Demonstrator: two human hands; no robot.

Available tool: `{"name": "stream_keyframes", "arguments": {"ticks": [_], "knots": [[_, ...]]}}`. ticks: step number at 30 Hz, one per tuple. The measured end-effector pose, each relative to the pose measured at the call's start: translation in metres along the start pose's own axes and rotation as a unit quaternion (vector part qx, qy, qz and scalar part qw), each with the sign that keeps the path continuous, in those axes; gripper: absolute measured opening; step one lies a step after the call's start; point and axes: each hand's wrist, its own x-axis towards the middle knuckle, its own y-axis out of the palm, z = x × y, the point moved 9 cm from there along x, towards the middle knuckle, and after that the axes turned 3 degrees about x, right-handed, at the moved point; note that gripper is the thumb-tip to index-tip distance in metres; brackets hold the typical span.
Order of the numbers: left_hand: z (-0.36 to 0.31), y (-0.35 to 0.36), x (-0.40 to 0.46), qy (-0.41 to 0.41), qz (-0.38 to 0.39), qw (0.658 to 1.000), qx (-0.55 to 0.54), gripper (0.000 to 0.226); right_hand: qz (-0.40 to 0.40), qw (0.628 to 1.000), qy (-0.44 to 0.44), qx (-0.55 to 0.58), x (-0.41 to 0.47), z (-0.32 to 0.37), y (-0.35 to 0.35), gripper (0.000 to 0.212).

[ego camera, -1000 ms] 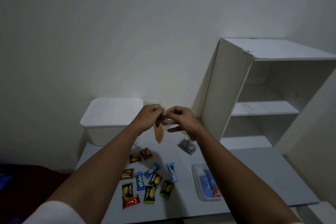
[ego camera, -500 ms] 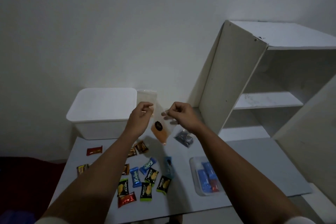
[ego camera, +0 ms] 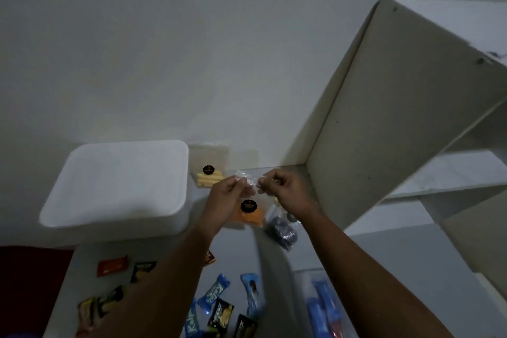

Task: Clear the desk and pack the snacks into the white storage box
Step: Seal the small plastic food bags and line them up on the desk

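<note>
Fingers (ego camera: 238, 182) pinch clear bag (ego camera: 251, 211) above grey desk (ego camera: 274, 255).

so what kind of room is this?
Likely a bedroom or dorm corner: a small grey desk against a bare wall, an empty white shelf unit, wrapped snacks beside a white storage box.

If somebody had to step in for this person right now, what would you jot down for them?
Left hand and right hand: both pinch the top of a clear bag of orange snacks, held above the desk.
White storage box: back left, lid on.
Another clear bag leans on the wall beside it; a dark bag and small wrapped snacks lie on the desk.
Done: nothing visibly packed.
Left: open the box, pack everything.
</note>
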Motion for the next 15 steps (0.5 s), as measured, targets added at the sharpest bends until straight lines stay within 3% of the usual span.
{"name": "stream_keyframes", "arguments": {"ticks": [4,9,15], "knots": [[0.030,0.006,0.049,-0.027,-0.011,0.999,-0.013,0.027,-0.024,0.998,0.041,0.051,0.045,-0.047,0.000,0.017],[0.061,-0.002,0.102,-0.063,-0.078,0.995,-0.032,0.023,-0.026,0.985,0.125,0.117,0.082,-0.099,0.003,0.023],[0.068,-0.017,0.150,-0.064,-0.131,0.984,0.098,0.014,-0.024,0.983,0.130,0.126,0.137,-0.113,0.015,0.016]]}}
